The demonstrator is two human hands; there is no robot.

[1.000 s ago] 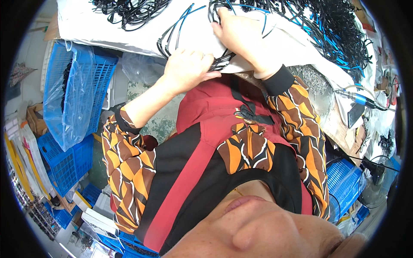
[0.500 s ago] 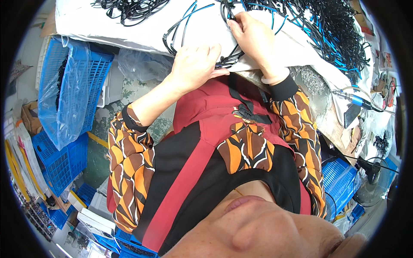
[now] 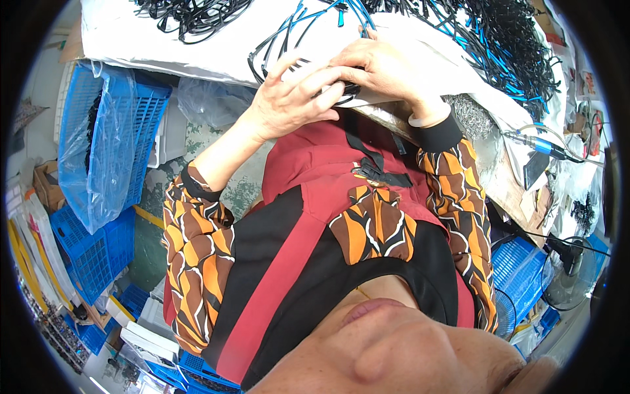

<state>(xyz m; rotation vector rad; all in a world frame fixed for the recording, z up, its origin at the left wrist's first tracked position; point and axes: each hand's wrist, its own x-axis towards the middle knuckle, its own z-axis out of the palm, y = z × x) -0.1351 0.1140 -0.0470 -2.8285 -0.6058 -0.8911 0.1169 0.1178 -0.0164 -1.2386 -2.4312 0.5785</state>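
Note:
Both my hands meet over the near edge of the white-covered table. My left hand (image 3: 289,98) has its fingers spread and slightly bent, their tips touching my right hand. Bent over a thin black frame (image 3: 351,92), my right hand (image 3: 384,65) appears closed on it; its fingertips are partly hidden. The frame looks like an eyeglass frame, and its lower part curves out between the hands. Just beyond lie more thin black frames with blue ends (image 3: 283,33), fanned out on the cloth.
A large heap of black and blue frames (image 3: 485,46) covers the right of the table (image 3: 197,56). Black frames (image 3: 190,16) lie at the far left. A blue-handled tool (image 3: 541,148) rests at right. Blue crates (image 3: 141,138), one lined with plastic, stand left; a fan (image 3: 567,272) is lower right.
My right hand has come down and left from the far frames to meet my left hand. The left fingers have spread from a closed grip, and the blue-ended frames have shifted.

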